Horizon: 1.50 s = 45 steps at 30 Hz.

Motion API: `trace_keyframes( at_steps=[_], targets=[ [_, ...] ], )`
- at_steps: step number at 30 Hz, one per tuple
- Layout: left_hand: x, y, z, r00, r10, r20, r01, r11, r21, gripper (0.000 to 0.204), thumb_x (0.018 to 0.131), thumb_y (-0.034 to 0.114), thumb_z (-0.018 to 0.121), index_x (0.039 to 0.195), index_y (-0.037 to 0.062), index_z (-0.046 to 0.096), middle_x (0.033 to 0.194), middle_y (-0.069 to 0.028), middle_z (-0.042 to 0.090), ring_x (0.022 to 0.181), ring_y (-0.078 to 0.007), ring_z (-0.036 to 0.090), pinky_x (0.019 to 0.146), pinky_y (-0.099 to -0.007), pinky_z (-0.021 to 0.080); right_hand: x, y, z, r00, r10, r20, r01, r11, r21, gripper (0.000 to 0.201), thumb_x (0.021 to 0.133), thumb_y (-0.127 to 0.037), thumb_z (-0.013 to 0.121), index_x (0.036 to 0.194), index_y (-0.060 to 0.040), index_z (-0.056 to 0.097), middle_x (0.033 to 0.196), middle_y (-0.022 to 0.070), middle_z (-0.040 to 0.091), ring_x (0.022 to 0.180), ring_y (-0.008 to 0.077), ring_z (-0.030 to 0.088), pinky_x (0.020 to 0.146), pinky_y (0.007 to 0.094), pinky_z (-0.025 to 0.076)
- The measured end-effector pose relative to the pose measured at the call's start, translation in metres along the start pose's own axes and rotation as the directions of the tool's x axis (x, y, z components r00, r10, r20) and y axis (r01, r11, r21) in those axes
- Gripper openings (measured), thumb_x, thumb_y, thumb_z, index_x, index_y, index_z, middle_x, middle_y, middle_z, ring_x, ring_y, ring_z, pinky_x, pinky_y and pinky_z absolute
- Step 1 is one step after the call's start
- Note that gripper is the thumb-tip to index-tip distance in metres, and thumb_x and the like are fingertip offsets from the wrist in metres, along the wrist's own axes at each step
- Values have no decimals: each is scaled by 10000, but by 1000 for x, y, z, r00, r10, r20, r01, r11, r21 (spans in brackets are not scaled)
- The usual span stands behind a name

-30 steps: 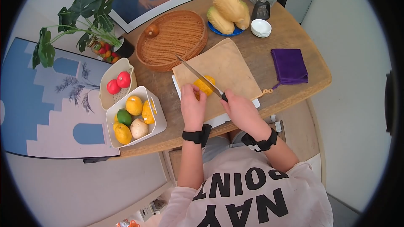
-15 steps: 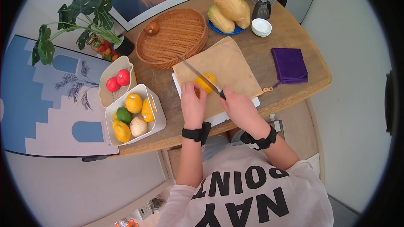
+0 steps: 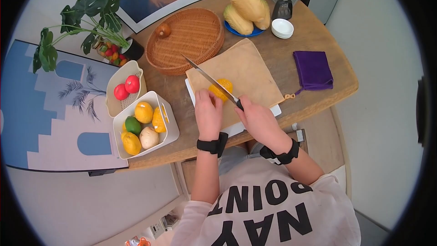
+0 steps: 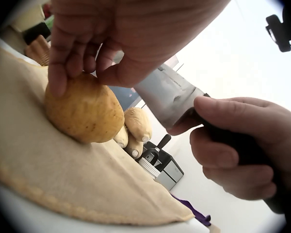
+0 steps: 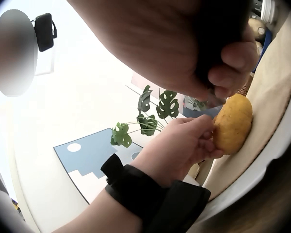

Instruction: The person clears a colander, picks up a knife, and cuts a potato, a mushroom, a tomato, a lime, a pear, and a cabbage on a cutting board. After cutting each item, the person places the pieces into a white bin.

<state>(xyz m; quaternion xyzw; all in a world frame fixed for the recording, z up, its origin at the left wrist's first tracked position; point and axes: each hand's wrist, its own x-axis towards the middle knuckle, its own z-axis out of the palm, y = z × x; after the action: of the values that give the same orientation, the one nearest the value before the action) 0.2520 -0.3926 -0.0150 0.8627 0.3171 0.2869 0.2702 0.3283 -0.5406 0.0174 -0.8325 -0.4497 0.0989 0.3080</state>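
Note:
My right hand [image 3: 263, 125] grips a kitchen knife [image 3: 203, 72] by its black handle. Its blade points up and left, overlapping an oval yellow fruit [image 3: 227, 85] in the head view. Dull, faintly spotted skin shows on the fruit [image 4: 85, 114] in the left wrist view. My left hand [image 3: 208, 116] holds the fruit with bent fingers, the fingertips against its upper surface beside the wide blade. Under the fruit lies a tan cloth [image 3: 252, 70] over a white board [image 3: 239, 129].
A white box [image 3: 170, 130] of fruit and a beige basket [image 3: 111, 93] with two red fruits stand left. Behind are a wicker tray [image 3: 193, 36], pale squashes [image 3: 248, 7] on a blue plate, and white bowls [image 3: 282, 28]. A purple cloth [image 3: 313, 69] lies right.
The knife has shifted slightly up and left, its tip reaching farther past the fruit. The left hand and the fruit stay in nearly the same place.

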Motion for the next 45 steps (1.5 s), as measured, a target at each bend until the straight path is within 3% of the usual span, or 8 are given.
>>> trace_keyframes(
  at_steps=[3, 6, 15, 18, 31, 38, 41, 45],
  targets=[
    [1, -6, 6, 996, 55, -74, -55, 998, -6, 109, 831, 1, 631, 858, -16, 526, 844, -151, 543, 746, -307, 563, 688, -406, 480, 0, 2, 4, 999, -16, -34, 16, 1000, -6, 214, 992, -193, 562, 979, 2, 476, 745, 212, 656, 724, 419, 665, 617, 500, 526],
    [1, -3, 2, 1000, -25, 1, 25, 999, -39, 139, 828, 14, 638, 897, -15, 521, 923, -191, 547, 846, -390, 579, 752, -466, 486, 1, 4, 4, 1000, 23, 9, -23, 1000, -21, 215, 991, -195, 561, 978, 2, 477, 743, 211, 655, 733, 414, 667, 616, 500, 525],
    [1, -4, 2, 999, -41, 0, 41, 999, -36, 139, 832, 24, 642, 898, -19, 527, 917, -185, 557, 847, -374, 589, 749, -453, 491, 1, 4, 3, 999, 18, 31, -17, 999, -31, 227, 990, -201, 560, 1005, 8, 472, 763, 215, 659, 743, 408, 669, 617, 499, 524],
    [0, -3, 1, 999, -53, 3, 53, 997, -59, 145, 829, 27, 646, 893, -21, 525, 916, -185, 556, 836, -374, 587, 746, -451, 492, -2, 0, 4, 998, -22, -56, 24, 999, 27, 230, 985, -208, 582, 1020, -18, 457, 715, 224, 640, 696, 433, 646, 593, 526, 500],
    [-1, -5, 3, 993, -116, -24, 114, 991, -62, 132, 810, 20, 639, 864, -19, 525, 868, -197, 561, 835, -392, 581, 742, -464, 485, -2, 5, 12, 999, -24, 22, 25, 999, -46, 218, 979, -211, 572, 1011, -18, 476, 761, 205, 660, 713, 417, 666, 601, 518, 524],
    [-4, -14, 10, 992, -61, -108, 50, 994, -100, 132, 810, 8, 667, 836, -10, 538, 775, -149, 568, 691, -288, 588, 657, -388, 495, -3, 4, 11, 997, -48, -53, 46, 998, -45, 233, 989, -239, 582, 1050, -41, 474, 684, 205, 642, 653, 422, 653, 561, 520, 509],
    [-4, -9, 4, 994, -109, -31, 105, 987, -118, 141, 816, 23, 657, 863, -24, 532, 880, -193, 562, 804, -370, 590, 725, -447, 493, 1, 2, 7, 998, 38, 50, -33, 995, -90, 213, 993, -219, 562, 1014, -28, 469, 759, 197, 659, 696, 404, 669, 582, 500, 525],
    [-6, -11, 4, 994, -97, -45, 92, 991, -99, 148, 814, 31, 667, 869, -24, 540, 902, -188, 564, 814, -369, 592, 733, -444, 498, -1, -5, 2, 999, 24, 31, -21, 997, -76, 216, 986, -212, 570, 999, -21, 471, 796, 193, 668, 726, 393, 677, 596, 493, 531]
  ],
)
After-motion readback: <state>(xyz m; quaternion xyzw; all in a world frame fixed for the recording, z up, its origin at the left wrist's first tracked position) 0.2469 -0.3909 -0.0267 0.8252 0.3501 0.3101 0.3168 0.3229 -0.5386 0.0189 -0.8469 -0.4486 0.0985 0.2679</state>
